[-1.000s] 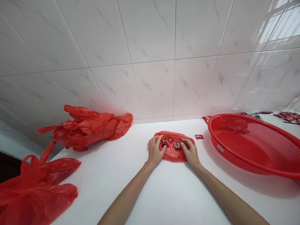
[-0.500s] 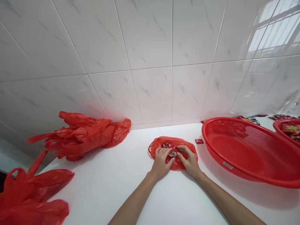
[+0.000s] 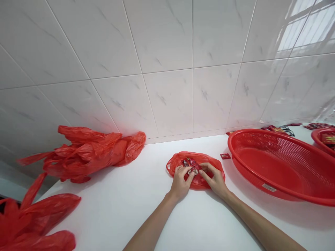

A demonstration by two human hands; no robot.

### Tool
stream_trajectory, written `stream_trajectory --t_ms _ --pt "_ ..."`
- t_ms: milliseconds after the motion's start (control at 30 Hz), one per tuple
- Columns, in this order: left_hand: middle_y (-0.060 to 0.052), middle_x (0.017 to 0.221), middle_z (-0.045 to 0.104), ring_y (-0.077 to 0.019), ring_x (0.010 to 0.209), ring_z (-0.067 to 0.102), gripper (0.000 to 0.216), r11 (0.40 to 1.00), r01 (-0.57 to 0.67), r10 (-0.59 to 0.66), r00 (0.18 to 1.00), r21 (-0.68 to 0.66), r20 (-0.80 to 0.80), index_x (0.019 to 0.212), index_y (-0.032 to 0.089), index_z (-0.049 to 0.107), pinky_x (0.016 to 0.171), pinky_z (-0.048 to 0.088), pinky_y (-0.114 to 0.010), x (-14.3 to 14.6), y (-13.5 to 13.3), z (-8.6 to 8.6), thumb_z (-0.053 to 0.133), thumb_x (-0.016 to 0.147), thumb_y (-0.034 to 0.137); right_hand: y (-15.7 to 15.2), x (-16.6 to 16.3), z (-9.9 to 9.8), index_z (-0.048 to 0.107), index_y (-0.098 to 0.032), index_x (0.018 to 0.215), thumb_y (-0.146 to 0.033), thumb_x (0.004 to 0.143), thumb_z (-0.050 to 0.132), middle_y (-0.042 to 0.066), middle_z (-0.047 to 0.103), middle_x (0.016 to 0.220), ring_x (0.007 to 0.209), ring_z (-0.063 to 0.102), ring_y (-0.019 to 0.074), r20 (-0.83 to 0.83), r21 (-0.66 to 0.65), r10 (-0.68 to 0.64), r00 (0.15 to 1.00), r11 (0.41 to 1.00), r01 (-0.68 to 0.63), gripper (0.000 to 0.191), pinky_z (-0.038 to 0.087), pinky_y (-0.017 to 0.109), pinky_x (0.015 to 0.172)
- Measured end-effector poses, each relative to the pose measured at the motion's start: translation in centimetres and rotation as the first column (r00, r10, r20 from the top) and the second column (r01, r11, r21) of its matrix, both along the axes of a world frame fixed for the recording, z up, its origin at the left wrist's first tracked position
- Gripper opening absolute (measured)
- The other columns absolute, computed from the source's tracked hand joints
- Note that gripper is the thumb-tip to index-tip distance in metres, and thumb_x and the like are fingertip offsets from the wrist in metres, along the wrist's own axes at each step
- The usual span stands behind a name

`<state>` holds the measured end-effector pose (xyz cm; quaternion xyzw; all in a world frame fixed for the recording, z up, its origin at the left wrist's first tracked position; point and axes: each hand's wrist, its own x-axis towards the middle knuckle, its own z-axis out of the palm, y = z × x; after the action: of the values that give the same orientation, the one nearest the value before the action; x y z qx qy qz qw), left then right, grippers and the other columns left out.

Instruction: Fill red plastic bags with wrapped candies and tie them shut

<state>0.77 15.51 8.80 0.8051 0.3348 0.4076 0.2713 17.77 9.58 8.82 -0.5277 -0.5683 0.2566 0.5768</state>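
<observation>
Head view: left hand (image 3: 180, 182) and right hand (image 3: 216, 179) pinch packets (image 3: 192, 162) on a bag (image 3: 205, 157) near the table's (image 3: 112, 205) far edge, presumably keeping them bunched.

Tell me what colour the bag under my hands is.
The bag is red; the head view shows it best.

Packets (image 3: 192, 162) in red bag (image 3: 200, 183) half covered by left hand (image 3: 182, 183) and right hand (image 3: 215, 180); count, print beyond me. Label (image 3: 269, 187) on large basket (image 3: 247, 177) too small to read; basket's right end cut off, smaller basket's (image 3: 315, 140) too. Lower-left bag (image 3: 48, 214) cropped by edge of view. Far heap (image 3: 320, 126) too small to make out singly.
</observation>
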Motion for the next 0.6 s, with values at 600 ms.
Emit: stream_trajectory --t_ms 600 --pt "-0.005 0.101 0.075 -0.0246 0.095 0.068 0.031 1.000 0.018 -0.018 1.000 -0.005 -0.001 0.113 0.025 0.070 0.093 0.054 -0.046 -0.03 0.05 -0.12 0.069 0.083 0.017 -0.12 0.28 0.42 0.051 -0.022 0.072 -0.062 0.091 0.057 -0.002 0.052 0.067 0.062 0.046 0.0154 -0.044 -0.119 0.119 0.992 0.985 -0.123 0.045 0.037 0.029 0.058"
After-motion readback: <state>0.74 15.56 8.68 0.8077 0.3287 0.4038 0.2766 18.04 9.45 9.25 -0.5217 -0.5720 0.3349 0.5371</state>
